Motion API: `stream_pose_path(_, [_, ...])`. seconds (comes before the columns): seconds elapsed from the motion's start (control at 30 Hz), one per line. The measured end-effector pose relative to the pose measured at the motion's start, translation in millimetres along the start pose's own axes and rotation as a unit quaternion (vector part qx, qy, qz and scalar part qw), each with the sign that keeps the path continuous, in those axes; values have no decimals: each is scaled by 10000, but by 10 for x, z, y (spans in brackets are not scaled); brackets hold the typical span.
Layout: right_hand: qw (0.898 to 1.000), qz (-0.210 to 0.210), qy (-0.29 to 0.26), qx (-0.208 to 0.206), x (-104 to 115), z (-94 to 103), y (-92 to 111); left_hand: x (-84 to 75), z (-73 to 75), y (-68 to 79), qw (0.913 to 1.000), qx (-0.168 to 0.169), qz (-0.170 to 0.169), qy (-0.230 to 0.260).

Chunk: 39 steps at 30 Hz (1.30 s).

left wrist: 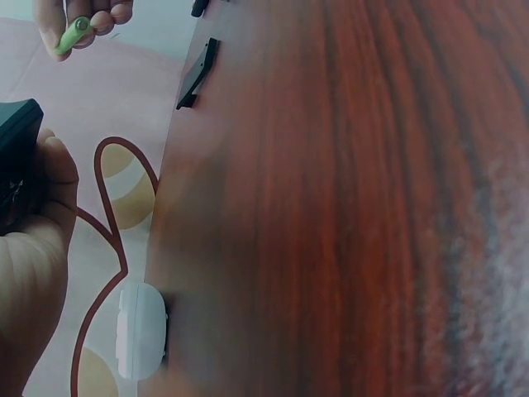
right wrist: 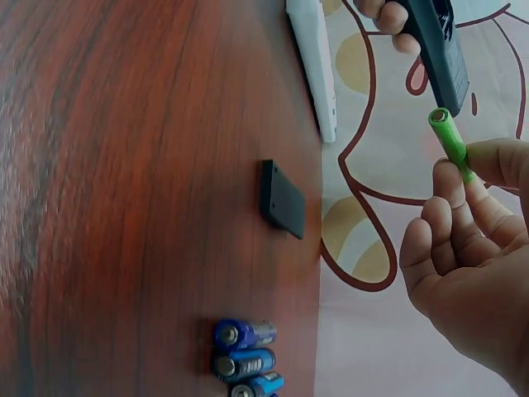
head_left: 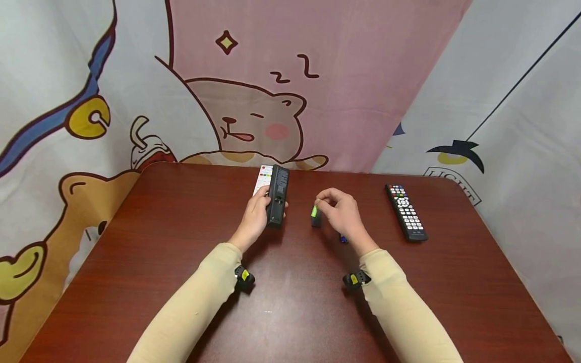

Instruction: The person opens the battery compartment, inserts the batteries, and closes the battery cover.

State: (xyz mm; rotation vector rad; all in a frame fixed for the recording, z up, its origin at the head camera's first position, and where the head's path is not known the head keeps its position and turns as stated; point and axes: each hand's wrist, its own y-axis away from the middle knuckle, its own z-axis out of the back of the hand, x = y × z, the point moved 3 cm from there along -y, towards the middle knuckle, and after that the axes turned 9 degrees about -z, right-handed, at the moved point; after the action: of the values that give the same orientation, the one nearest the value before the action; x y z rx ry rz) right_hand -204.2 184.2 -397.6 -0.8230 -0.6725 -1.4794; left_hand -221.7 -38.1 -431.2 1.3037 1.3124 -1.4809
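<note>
My left hand (head_left: 255, 217) grips a black remote control (head_left: 279, 189) with its back facing up, and a battery hollow shows in its lower part. Between thumb and fingertips, my right hand (head_left: 343, 210) pinches a green battery (right wrist: 450, 139) in the air, just right of that remote. Below the battery, a small black battery cover (right wrist: 283, 203) lies on the table. Several blue batteries (right wrist: 245, 364) lie together near the right hand; in the head view that hand mostly hides them.
A white remote control (head_left: 263, 177) lies on the table behind the left hand, partly hidden by the black one. Another black remote (head_left: 407, 214) with white buttons lies at the right. The brown table (head_left: 272, 312) ends at a printed curtain (head_left: 354, 75).
</note>
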Motion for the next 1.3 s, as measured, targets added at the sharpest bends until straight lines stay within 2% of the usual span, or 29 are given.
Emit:
stream_pose_path(0.27, [9994,-31,-352,-73,53,-70,34,32,-15,-9,9996,-19,-67,269])
stream_pose_path(0.5, [9977,-42,-671,-89,86,-147,70,31,-15,-2,9996,5,-99,280])
stream_pose_path(0.77, [9961,12,-871,-98,138,-244,117,31,-10,3,9993,-5,-364,-19])
stream_pose_path(1.1, [9937,111,-1104,-144,208,-367,151,25,-10,17,9994,12,-325,-81])
stream_pose_path(1.3, [9930,101,-1166,-150,238,-425,160,25,-2,13,9982,12,-438,-421])
